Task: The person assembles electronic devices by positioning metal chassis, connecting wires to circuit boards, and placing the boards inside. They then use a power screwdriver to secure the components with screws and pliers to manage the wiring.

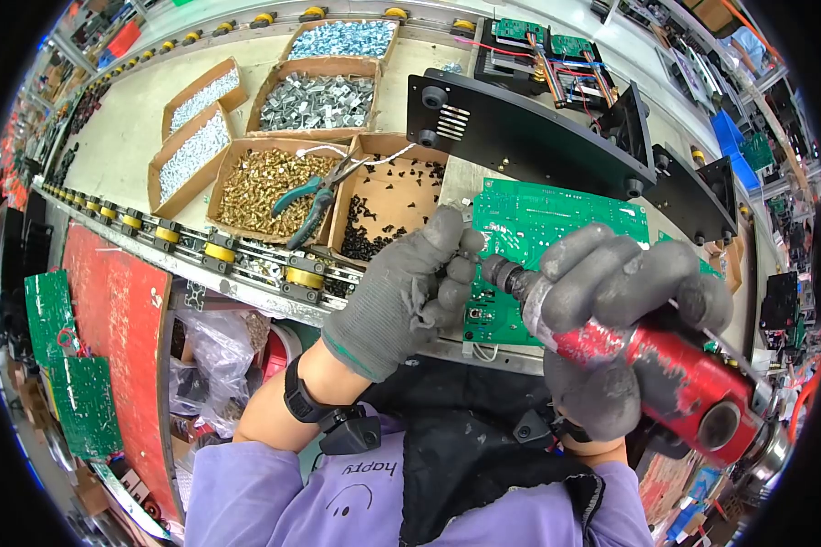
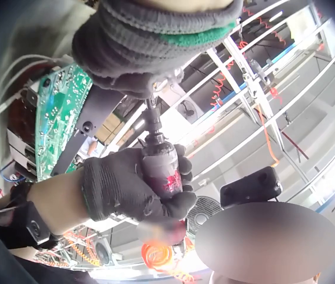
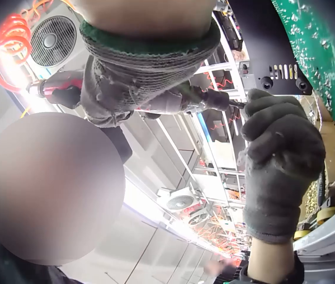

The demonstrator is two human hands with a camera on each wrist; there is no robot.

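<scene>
My gloved right hand (image 1: 616, 283) grips a red power screwdriver (image 1: 689, 387) with worn paint, its dark nose (image 1: 509, 273) pointing left. My gloved left hand (image 1: 388, 296) has its fingers curled right at the driver's tip. A small shiny metal piece (image 2: 168, 78) shows at the left fingers in the left wrist view; most of it is hidden by the glove. Under and behind the driver lies a green circuit board (image 1: 556, 223) with a white cable at its near edge. In the right wrist view the bit reaches the left fingertips.
Cardboard trays hold brass screws (image 1: 274, 187), black screws (image 1: 369, 228), metal clips (image 1: 315, 100) and white parts (image 1: 192, 155). Pliers (image 1: 315, 201) lie across two trays. A black panel (image 1: 529, 132) stands behind the board. Rollers (image 1: 219, 251) edge the bench.
</scene>
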